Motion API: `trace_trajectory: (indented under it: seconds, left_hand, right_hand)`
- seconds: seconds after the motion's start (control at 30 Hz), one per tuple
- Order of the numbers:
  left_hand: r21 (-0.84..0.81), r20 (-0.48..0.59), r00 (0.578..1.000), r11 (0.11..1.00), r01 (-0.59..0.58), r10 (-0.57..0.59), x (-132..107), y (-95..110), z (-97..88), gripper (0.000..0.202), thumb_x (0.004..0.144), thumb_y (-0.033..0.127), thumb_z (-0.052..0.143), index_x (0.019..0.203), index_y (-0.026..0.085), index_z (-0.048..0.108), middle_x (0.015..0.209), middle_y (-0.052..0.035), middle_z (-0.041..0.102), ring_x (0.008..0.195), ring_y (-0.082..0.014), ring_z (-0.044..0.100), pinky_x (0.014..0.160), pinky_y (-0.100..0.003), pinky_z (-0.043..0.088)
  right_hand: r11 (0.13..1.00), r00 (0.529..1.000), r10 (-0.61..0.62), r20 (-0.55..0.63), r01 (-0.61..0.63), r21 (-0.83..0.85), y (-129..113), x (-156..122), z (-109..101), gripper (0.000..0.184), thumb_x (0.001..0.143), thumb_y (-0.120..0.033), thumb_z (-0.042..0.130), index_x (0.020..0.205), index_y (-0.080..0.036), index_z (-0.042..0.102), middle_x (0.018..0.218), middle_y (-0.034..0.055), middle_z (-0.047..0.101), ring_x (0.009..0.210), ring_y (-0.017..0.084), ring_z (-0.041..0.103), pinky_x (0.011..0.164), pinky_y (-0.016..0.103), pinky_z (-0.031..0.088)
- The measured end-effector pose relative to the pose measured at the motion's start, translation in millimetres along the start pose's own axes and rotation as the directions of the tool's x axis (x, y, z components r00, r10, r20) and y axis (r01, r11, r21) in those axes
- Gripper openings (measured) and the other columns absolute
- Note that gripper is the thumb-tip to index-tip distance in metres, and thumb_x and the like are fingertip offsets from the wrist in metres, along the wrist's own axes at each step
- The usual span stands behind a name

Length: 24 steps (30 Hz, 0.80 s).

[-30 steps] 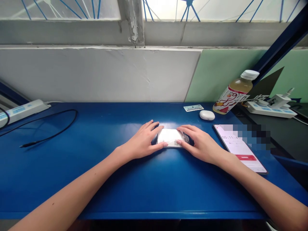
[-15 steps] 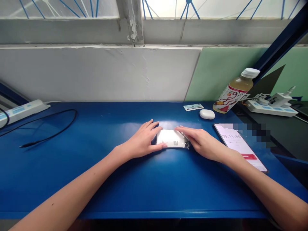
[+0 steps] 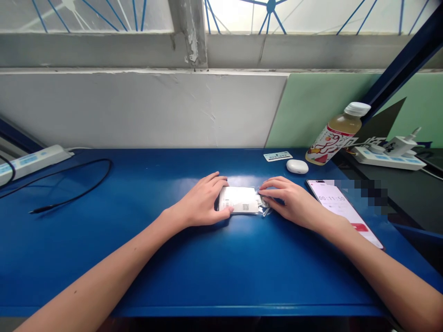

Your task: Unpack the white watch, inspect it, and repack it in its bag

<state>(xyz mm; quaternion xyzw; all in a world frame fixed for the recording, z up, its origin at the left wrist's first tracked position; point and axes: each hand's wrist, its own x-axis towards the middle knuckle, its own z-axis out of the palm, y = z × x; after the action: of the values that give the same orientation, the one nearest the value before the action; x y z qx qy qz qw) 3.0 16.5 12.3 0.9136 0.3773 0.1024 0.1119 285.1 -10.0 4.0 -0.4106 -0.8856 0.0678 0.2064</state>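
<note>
A flat white card in a clear plastic sleeve (image 3: 238, 199) lies on the blue table, with small dark print and a square code on its face. What looks like a small bead chain (image 3: 266, 211) shows at its right end. My left hand (image 3: 204, 201) grips the sleeve's left end, thumb along the near edge and fingers at the far side. At the right end, the fingers of my right hand (image 3: 289, 201) are closed on the clear plastic; the fingertips partly hide what they pinch.
Right of my hands lie a phone with a timer (image 3: 334, 198), a white earbud case (image 3: 296, 166) and a small printed card (image 3: 278, 156). A drink bottle (image 3: 332, 138) leans behind them. Power strips stand left (image 3: 38, 161) and right (image 3: 387, 159); a black cable (image 3: 86, 184) curls at left.
The sleeved card has shifted slightly left with my left hand. My right fingers have moved off the card's top face to the plastic at its right end, and more of the chain shows.
</note>
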Motion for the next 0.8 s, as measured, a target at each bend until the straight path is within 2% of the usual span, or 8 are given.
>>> trace_trajectory:
  seconds: [0.1, 0.2, 0.3, 0.4, 0.6, 0.7, 0.8]
  left_hand:
    - [0.015, 0.006, 1.0, 1.0, -0.013, 0.013, -0.8, 1.4, 2.0, 0.061, 0.089, 0.05, 0.054, 0.134, 0.009, 0.051, 0.145, -0.0203, 0.049, 0.145, -0.0379, 0.029, 0.118, -0.052, 0.029]
    - [-0.026, 0.034, 0.999, 1.0, -0.015, 0.016, -0.7, 2.6, 4.4, 0.063, 0.093, 0.049, 0.049, 0.145, 0.014, 0.04, 0.153, -0.0174, 0.04, 0.148, -0.0368, 0.022, 0.118, -0.054, 0.025]
    - [-0.064, 0.045, 0.999, 0.998, 0.003, 0.0, 0.1, 4.0, 7.5, 0.071, 0.092, 0.058, 0.05, 0.148, 0.017, 0.037, 0.157, -0.0166, 0.035, 0.149, -0.0375, 0.017, 0.119, -0.057, 0.02]
    - [-0.089, 0.028, 1.0, 0.996, 0.014, -0.012, 0.8, 5.5, 9.7, 0.073, 0.09, 0.066, 0.052, 0.143, 0.017, 0.044, 0.155, -0.0175, 0.037, 0.149, -0.0378, 0.019, 0.119, -0.057, 0.019]
    - [-0.101, 0.015, 1.0, 0.995, -0.005, 0.007, 0.9, 6.5, 9.4, 0.062, 0.095, 0.059, 0.049, 0.14, 0.017, 0.045, 0.147, -0.0165, 0.048, 0.147, -0.0354, 0.026, 0.118, -0.055, 0.023]
    - [-0.078, 0.001, 1.0, 0.997, -0.024, 0.025, 0.9, 6.8, 9.6, 0.057, 0.096, 0.056, 0.05, 0.138, 0.016, 0.044, 0.144, -0.0164, 0.051, 0.146, -0.0347, 0.027, 0.118, -0.054, 0.023]
    - [-0.06, -0.013, 0.999, 0.997, -0.052, 0.051, 0.9, 8.4, 10.3, 0.053, 0.097, 0.054, 0.05, 0.135, 0.017, 0.046, 0.142, -0.0158, 0.052, 0.146, -0.0342, 0.029, 0.117, -0.054, 0.024]
  right_hand:
    - [1.0, 0.999, 0.015, 0.035, -0.016, 0.026, 0.4, 0.3, 0.0, 0.028, 0.097, -0.024, 0.049, 0.114, -0.022, 0.072, 0.107, 0.0091, 0.074, 0.102, 0.027, 0.065, 0.086, 0.044, 0.057]
    - [0.999, 0.998, 0.027, 0.056, -0.029, 0.034, 0.6, -0.1, 0.0, 0.031, 0.097, -0.026, 0.049, 0.121, -0.021, 0.068, 0.104, 0.0093, 0.075, 0.099, 0.027, 0.066, 0.084, 0.044, 0.057]
    - [0.999, 0.997, 0.025, 0.067, -0.028, 0.043, -1.3, -0.5, 0.6, 0.032, 0.097, -0.028, 0.049, 0.124, -0.02, 0.066, 0.101, 0.0096, 0.075, 0.096, 0.027, 0.067, 0.082, 0.044, 0.057]
    - [0.999, 0.997, 0.015, 0.079, -0.018, 0.043, -5.1, -0.7, 1.2, 0.033, 0.098, -0.029, 0.049, 0.125, -0.019, 0.064, 0.102, 0.0107, 0.074, 0.096, 0.027, 0.066, 0.084, 0.045, 0.056]
    - [0.997, 0.997, 0.048, 0.064, -0.051, 0.05, -8.2, -1.8, 0.3, 0.038, 0.094, -0.033, 0.055, 0.129, -0.018, 0.06, 0.121, 0.0136, 0.068, 0.111, 0.028, 0.063, 0.094, 0.046, 0.054]
    - [0.999, 0.999, 0.032, 0.027, -0.033, 0.031, -7.0, -2.4, 2.3, 0.037, 0.091, -0.039, 0.06, 0.123, -0.02, 0.065, 0.135, 0.014, 0.06, 0.121, 0.031, 0.058, 0.1, 0.048, 0.051]
    - [1.0, 1.0, 0.014, -0.007, -0.013, 0.013, -7.7, -2.3, 6.2, 0.028, 0.092, -0.039, 0.061, 0.112, -0.02, 0.07, 0.139, 0.0148, 0.056, 0.123, 0.031, 0.056, 0.101, 0.049, 0.051]
